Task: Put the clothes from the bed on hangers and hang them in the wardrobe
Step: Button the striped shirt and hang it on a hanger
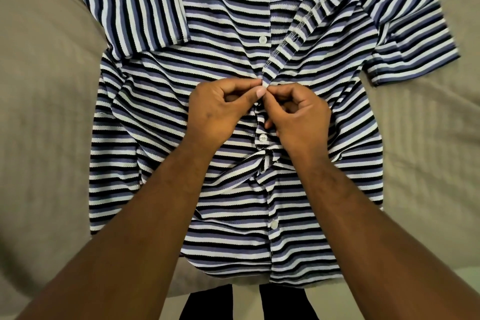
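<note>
A short-sleeved shirt (228,21) with blue, black and white stripes lies flat on the bed, collar end away from me. White buttons run down its front placket. The lower buttons are fastened; above my hands the right front panel is folded open. My left hand (218,109) and my right hand (296,114) meet at the middle of the placket, fingertips pinching the fabric edges together at one button position. The button under the fingertips is hidden. No hanger is in view.
The beige bed sheet (46,112) surrounds the shirt on the left, right and near side. The bed's near edge runs along the bottom, with my dark trouser legs (207,304) just beyond it.
</note>
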### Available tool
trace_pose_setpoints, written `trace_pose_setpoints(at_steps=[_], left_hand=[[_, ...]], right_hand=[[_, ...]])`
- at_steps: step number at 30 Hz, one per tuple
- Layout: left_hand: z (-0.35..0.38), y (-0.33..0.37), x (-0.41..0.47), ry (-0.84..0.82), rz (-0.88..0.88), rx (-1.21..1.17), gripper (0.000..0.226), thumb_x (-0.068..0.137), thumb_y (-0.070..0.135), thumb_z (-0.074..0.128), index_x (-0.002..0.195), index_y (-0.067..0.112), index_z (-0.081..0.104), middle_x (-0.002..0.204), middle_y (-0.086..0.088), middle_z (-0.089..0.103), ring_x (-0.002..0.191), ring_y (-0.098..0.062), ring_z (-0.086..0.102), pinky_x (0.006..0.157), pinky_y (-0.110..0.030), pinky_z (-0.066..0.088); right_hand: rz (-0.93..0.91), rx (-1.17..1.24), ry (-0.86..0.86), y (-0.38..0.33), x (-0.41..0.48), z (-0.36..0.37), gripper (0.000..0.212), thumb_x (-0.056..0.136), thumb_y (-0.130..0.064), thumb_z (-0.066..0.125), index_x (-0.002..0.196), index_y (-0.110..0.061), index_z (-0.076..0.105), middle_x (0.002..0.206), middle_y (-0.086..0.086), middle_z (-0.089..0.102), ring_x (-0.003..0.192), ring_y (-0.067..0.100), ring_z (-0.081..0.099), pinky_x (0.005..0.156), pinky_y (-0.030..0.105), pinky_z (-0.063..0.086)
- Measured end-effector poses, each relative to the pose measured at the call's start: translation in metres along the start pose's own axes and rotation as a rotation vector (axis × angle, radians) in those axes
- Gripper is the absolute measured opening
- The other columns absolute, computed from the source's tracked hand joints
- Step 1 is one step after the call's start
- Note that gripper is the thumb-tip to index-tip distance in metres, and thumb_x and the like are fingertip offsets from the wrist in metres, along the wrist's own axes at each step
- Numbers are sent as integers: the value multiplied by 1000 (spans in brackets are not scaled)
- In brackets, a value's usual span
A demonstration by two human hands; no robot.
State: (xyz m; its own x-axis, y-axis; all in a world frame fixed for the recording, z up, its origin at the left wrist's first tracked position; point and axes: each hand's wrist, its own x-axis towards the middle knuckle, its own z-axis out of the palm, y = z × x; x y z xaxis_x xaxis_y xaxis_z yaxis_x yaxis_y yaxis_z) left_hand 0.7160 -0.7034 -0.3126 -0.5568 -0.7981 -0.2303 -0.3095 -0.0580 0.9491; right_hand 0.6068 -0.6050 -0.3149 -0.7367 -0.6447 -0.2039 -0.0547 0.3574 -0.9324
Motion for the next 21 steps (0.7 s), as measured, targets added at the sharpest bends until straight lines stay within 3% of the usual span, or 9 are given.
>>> trace_pose_setpoints(at_steps=[4,12,16,21], left_hand=[[3,-1,0,55,40,56,18,91,21,75,107,15,78,89,8,77,72,-1,71,65,-19,58],[12,-5,2,130,16,30,15,88,12,76,103,13,77,88,7,77,80,-6,74,78,-28,62],[13,-5,1,118,-8,5,21,90,15,75,110,15,71,84,2,76,73,-11,72,68,-28,59],[12,-8,-3,119,28,35,21,91,17,73,110,18,64,86,4,74,74,-23,68,69,-40,60]], right_hand=[[-20,-9,-1,1,0,1,9,90,-18,77,99,-15,76,75,-3,75,53,16,68,51,25,54],[-34,-12,-42,1,2,-1,20,90,-18,77,110,-19,72,82,-1,72,55,17,69,49,27,55],[-37,-40,-68,1,2,-2,22,90,-18,76,112,-21,72,82,-3,72,55,16,69,50,24,55],[-139,-262,-99,3,10,1,21,89,-22,75,109,-22,72,76,-8,68,57,6,63,56,22,57]])
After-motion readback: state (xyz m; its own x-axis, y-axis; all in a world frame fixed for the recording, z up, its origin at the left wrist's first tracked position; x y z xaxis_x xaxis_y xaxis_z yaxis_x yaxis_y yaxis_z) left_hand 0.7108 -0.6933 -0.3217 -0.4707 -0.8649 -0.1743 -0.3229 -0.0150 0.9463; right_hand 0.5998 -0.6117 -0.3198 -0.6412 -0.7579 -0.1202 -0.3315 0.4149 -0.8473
